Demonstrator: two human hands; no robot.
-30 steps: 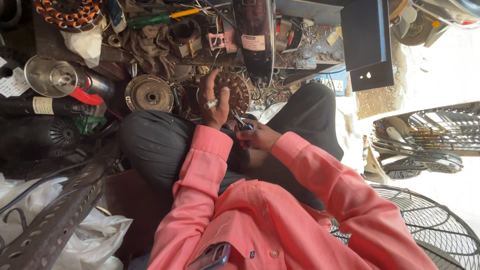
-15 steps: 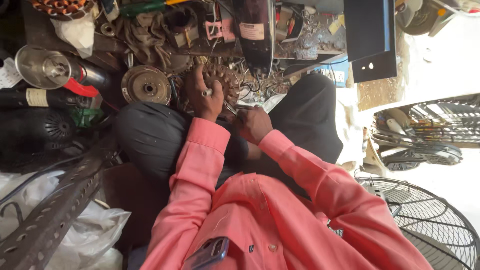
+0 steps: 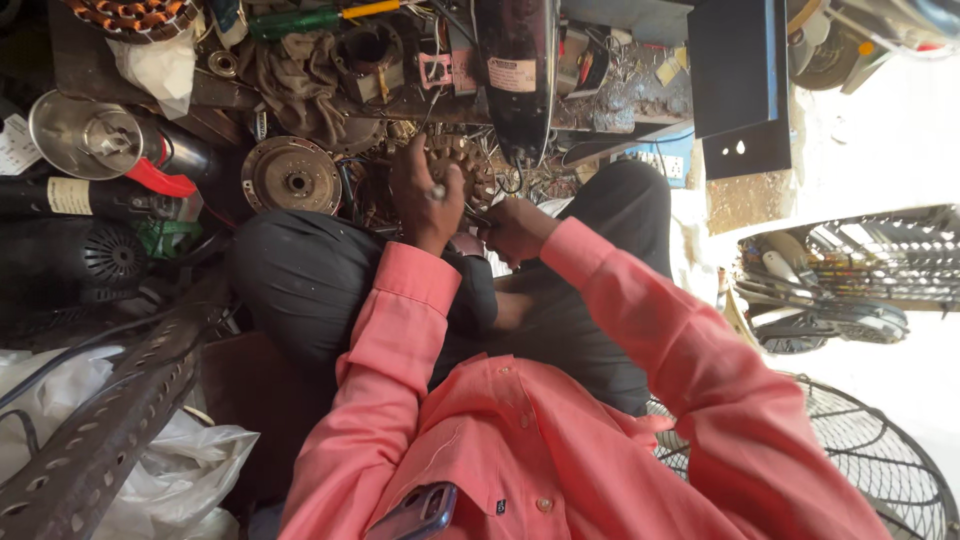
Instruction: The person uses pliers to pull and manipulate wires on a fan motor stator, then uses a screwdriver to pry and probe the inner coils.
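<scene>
My left hand, with a ring on one finger, is wrapped over a round copper-wound motor stator that rests against my black-trousered knee. Close beside it, my right hand is closed around a small dark tool whose tip points at the stator's edge. The tool's kind is too small to tell. Both pink sleeves reach up from the bottom of the view.
A round metal rotor plate lies left of the stator. A black motor housing and green screwdriver sit on the cluttered bench. Wire fan guards stand at right, a perforated metal bar at lower left, a phone in my shirt pocket.
My hands stay together on the stator while my left hand shifts its hold slightly over it. The view has drifted a little over the bench.
</scene>
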